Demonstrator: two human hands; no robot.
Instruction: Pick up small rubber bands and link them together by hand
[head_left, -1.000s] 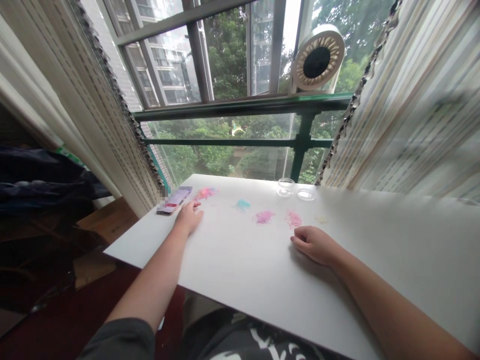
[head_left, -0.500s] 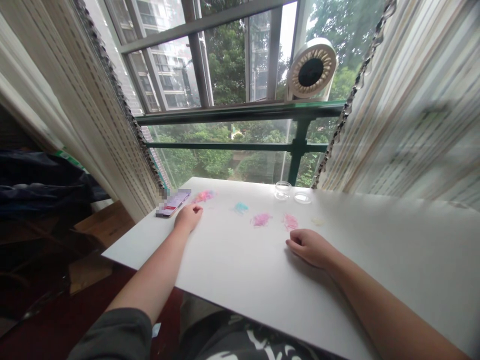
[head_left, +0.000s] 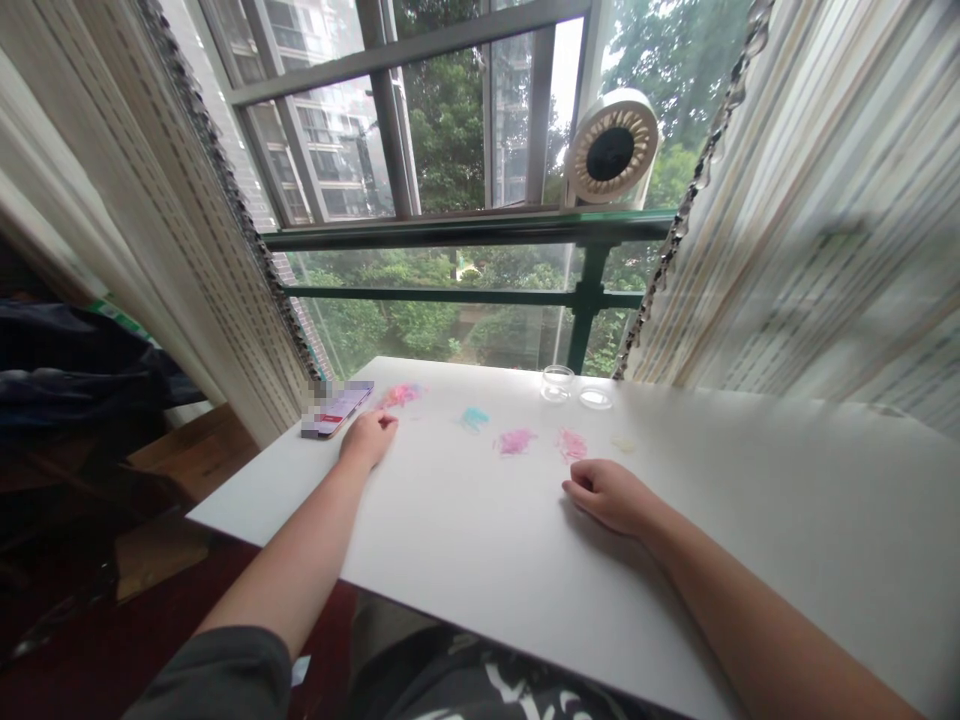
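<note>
My left hand (head_left: 367,438) rests on the white table with curled fingers, just below a mixed pile of small coloured pieces (head_left: 405,396) in pink, orange and purple. Anything inside those fingers is hidden. My right hand (head_left: 609,494) lies in a loose fist beside a pile of pink pieces (head_left: 571,443); its palm side does not show. Between the hands are a purple pile (head_left: 515,442) and a light blue pile (head_left: 475,418). A few pale yellow pieces (head_left: 623,443) lie above my right hand. The pieces look thin and short, too small to make out exactly.
A phone (head_left: 339,409) lies left of the mixed pile at the table's edge. A clear round jar (head_left: 557,384) and a clear lid (head_left: 595,399) stand at the back of the white table (head_left: 465,530). Beyond are a green railing (head_left: 465,235), a round fan (head_left: 611,150) and curtains (head_left: 817,220).
The whole view has shifted slightly, so everything sits a little further left. Both hands keep their places and shape on the table, and the piles look the same.
</note>
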